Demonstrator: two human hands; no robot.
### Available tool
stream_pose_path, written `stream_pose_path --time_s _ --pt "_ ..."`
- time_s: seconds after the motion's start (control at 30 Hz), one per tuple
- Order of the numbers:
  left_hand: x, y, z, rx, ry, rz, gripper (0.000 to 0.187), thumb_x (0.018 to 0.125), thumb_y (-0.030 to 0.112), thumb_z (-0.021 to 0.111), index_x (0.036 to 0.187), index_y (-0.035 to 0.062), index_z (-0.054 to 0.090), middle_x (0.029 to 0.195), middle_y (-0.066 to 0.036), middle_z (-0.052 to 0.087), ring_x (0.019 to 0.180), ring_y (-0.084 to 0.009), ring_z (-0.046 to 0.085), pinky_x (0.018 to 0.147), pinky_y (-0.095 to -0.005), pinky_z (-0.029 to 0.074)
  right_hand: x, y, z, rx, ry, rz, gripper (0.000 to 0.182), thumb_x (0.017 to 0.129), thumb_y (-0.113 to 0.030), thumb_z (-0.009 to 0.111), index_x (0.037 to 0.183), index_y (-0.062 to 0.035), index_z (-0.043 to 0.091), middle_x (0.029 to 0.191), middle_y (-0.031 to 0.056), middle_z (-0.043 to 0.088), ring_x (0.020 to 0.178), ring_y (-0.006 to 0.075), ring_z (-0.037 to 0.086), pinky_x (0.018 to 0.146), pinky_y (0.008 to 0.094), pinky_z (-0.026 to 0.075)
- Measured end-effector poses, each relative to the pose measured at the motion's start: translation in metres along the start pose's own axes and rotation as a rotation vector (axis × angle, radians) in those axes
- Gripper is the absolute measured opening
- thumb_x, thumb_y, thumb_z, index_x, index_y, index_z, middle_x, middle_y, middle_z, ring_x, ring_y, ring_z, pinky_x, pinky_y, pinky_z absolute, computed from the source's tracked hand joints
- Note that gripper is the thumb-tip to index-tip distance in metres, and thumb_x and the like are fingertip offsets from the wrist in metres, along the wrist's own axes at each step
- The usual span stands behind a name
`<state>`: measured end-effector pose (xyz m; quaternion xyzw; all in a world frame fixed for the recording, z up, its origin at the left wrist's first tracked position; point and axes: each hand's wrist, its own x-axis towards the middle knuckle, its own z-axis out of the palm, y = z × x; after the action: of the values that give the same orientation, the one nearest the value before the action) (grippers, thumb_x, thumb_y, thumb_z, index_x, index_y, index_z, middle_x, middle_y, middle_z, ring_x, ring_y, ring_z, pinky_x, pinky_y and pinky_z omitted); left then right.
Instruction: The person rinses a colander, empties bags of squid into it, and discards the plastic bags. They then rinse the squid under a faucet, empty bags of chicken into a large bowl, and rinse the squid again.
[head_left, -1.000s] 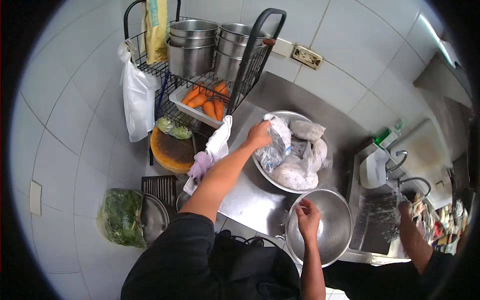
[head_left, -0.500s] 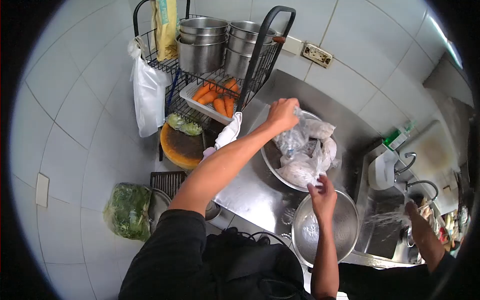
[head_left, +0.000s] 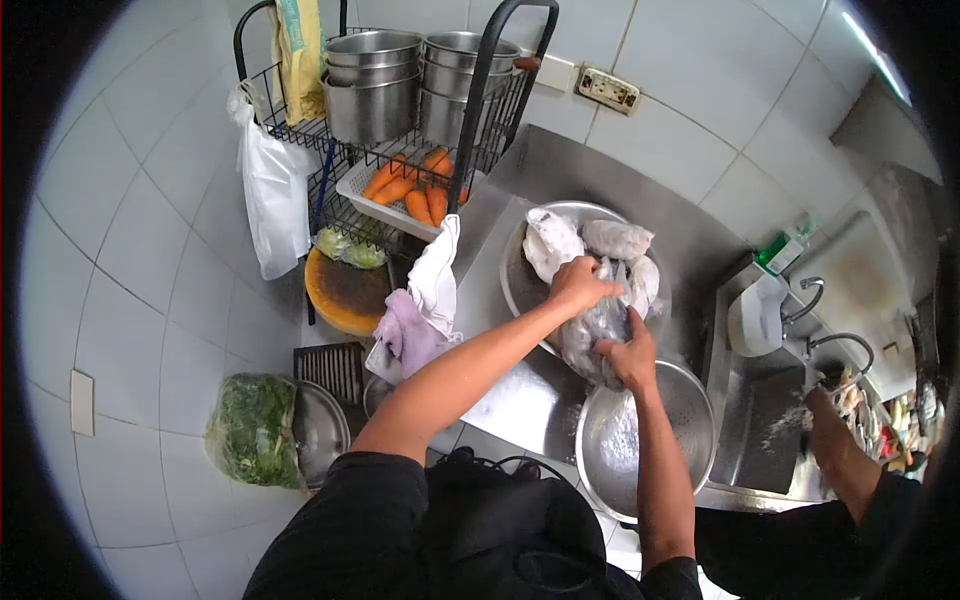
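My left hand (head_left: pixel 586 287) grips the upper part of a clear plastic bag (head_left: pixel 592 345) with greyish contents I cannot make out. My right hand (head_left: pixel 632 352) is closed on the same bag from its right side. The bag is over the front rim of a round metal basin (head_left: pixel 512 290). Behind it in the basin lie several pale bagged bundles, among them a whitish bundle (head_left: pixel 552 243) at the left and another (head_left: pixel 617 239) at the back. Just below my right hand stands a metal colander (head_left: pixel 655 470), its inside wet and shiny.
At the right, a co-worker's hand (head_left: pixel 822 402) is under the running tap (head_left: pixel 845 340) in the sink (head_left: pixel 765 420). A wire rack (head_left: pixel 345 180) at the left holds metal pots (head_left: pixel 372 105) and carrots (head_left: pixel 430 185). Bagged greens (head_left: pixel 255 430) are at the lower left.
My left hand has come down and forward toward me with the bag. My right hand has moved up and left from the basin's front edge onto it. The whitish bundle at the left is uncovered.
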<state>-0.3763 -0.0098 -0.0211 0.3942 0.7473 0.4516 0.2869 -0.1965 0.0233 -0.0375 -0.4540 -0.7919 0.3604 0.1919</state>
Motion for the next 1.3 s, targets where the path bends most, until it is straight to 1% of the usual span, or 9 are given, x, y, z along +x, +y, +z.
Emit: stream_pose_path --time_s 0.07,0.1,0.2,0.33,0.43,0.63,0.73,0.93,1.3 --pt "0.000 -0.015 0.012 -0.168 0.040 0.072 0.074 0.061 0.045 0.087 0.113 -0.0025 0.064 0.111 -0.025 0.065 0.104 -0.0345 0.064 0.089 -0.0396 0.050 0.008 0.018 0.003 0.106 0.009 0.056 0.088 0.059 -0.019 0.076 0.136 0.0100 0.045 0.125 0.0294 0.059 0.117 0.0364 0.058 0.101 0.0381 0.043" --pt "-0.005 -0.020 0.012 -0.115 -0.011 0.084 0.089 0.062 0.044 0.087 0.128 -0.0032 0.053 0.128 -0.026 0.055 0.117 -0.0347 0.056 0.097 -0.0405 0.046 0.012 0.027 0.001 0.135 -0.008 0.051 0.082 0.063 -0.019 0.074 0.134 0.0126 0.046 0.126 0.0297 0.058 0.116 0.0334 0.059 0.100 0.0363 0.044" --pt "-0.039 -0.030 0.025 0.003 0.021 0.094 0.101 0.061 0.043 0.088 0.138 -0.0035 0.042 0.136 -0.027 0.048 0.125 -0.0349 0.050 0.104 -0.0400 0.041 0.021 0.033 -0.004 0.172 -0.094 0.105 0.082 0.065 -0.015 0.075 0.136 0.0116 0.044 0.126 0.0252 0.059 0.108 0.0253 0.061 0.090 0.0318 0.048" --pt "-0.029 -0.049 0.040 -0.229 0.008 -0.005 0.111 0.056 0.033 0.091 0.143 -0.0040 0.033 0.137 -0.025 0.048 0.127 -0.0349 0.048 0.107 -0.0398 0.038 0.017 0.007 -0.025 0.342 -0.272 0.216 0.078 0.064 -0.014 0.076 0.132 0.0128 0.048 0.115 0.0255 0.064 0.103 0.0300 0.064 0.091 0.0349 0.049" --pt "-0.037 -0.042 0.035 -0.209 0.003 -0.058 0.102 0.057 0.020 0.086 0.142 -0.0016 0.034 0.132 -0.024 0.052 0.124 -0.0328 0.050 0.104 -0.0382 0.040 0.039 0.021 -0.024 0.060 -0.244 -0.023 0.079 0.064 -0.012 0.077 0.134 0.0097 0.047 0.107 0.0192 0.067 0.090 0.0224 0.065 0.080 0.0317 0.051" --pt "-0.024 -0.059 0.055 -0.253 0.088 -0.024 0.083 0.063 0.013 0.077 0.135 -0.0002 0.038 0.122 -0.024 0.056 0.116 -0.0360 0.056 0.098 -0.0409 0.043 0.044 0.019 -0.021 -0.042 -0.280 0.050 0.081 0.060 -0.015 0.075 0.134 0.0032 0.050 0.104 0.0209 0.068 0.088 0.0243 0.066 0.078 0.0344 0.052" --pt "-0.030 -0.049 0.050 -0.236 0.094 0.009 0.081 0.066 0.012 0.073 0.136 0.0010 0.035 0.122 -0.026 0.056 0.115 -0.0385 0.056 0.097 -0.0423 0.044 0.048 0.034 -0.012 -0.217 -0.177 -0.103 0.077 0.060 -0.016 0.073 0.131 0.0046 0.052 0.098 0.0217 0.069 0.084 0.0271 0.067 0.078 0.0362 0.052" --pt "-0.034 -0.047 0.059 -0.123 0.159 0.095 0.076 0.070 0.011 0.069 0.135 0.0016 0.033 0.121 -0.029 0.056 0.112 -0.0446 0.055 0.095 -0.0474 0.044 0.035 0.010 -0.014 -0.496 -0.179 -0.177 0.040 0.068 -0.009 0.060 0.105 0.0052 0.062 0.095 0.0330 0.064 0.091 0.0468 0.063 0.086 0.0501 0.049" --pt "-0.036 -0.058 0.073 -0.013 0.311 0.315 0.061 0.073 0.005 0.064 0.130 0.0050 0.043 0.119 -0.024 0.056 0.114 -0.0410 0.052 0.095 -0.0483 0.042 0.032 0.023 -0.020 -0.428 0.137 -0.188 0.032 0.067 -0.003 0.057 0.098 -0.0015 0.067 0.086 0.0270 0.066 0.086 0.0446 0.064 0.079 0.0491 0.050"
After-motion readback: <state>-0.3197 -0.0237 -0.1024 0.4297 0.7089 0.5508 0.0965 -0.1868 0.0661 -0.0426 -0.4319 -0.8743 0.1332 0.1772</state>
